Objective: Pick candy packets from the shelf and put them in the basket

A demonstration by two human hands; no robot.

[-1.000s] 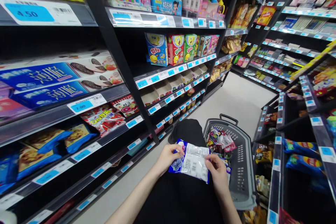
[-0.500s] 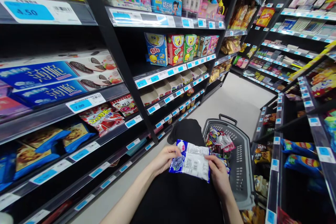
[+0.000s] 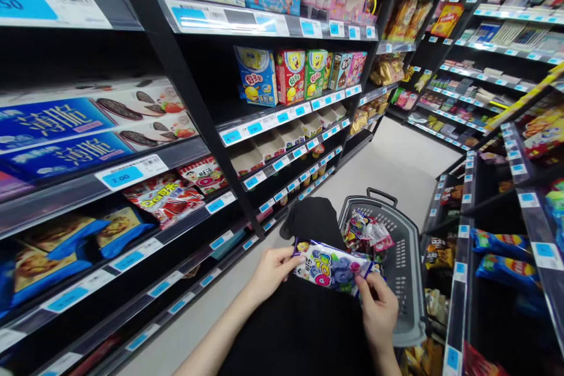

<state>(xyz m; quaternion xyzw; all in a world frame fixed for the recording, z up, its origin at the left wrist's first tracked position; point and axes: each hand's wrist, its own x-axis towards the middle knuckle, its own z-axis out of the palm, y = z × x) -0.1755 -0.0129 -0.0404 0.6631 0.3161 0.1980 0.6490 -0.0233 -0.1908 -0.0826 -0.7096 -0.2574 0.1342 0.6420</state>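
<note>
My left hand (image 3: 271,271) and my right hand (image 3: 379,312) both grip a blue and purple snack packet (image 3: 331,265), one at each end. Its printed front with grape pictures faces up. The packet hangs over my black-clothed lap, just left of a grey shopping basket (image 3: 408,288) that stands on the floor and holds several snack packets (image 3: 365,230).
Black shelves run along the left with blue biscuit boxes (image 3: 66,129), red candy bags (image 3: 167,197) and small cartoon boxes (image 3: 291,76). More shelves with snack bags (image 3: 500,244) stand close on the right. A pale floor aisle (image 3: 396,167) leads ahead.
The packet has been turned over between my hands: its white back label faced up before, and the coloured front faces up now. The view has tilted slightly down.
</note>
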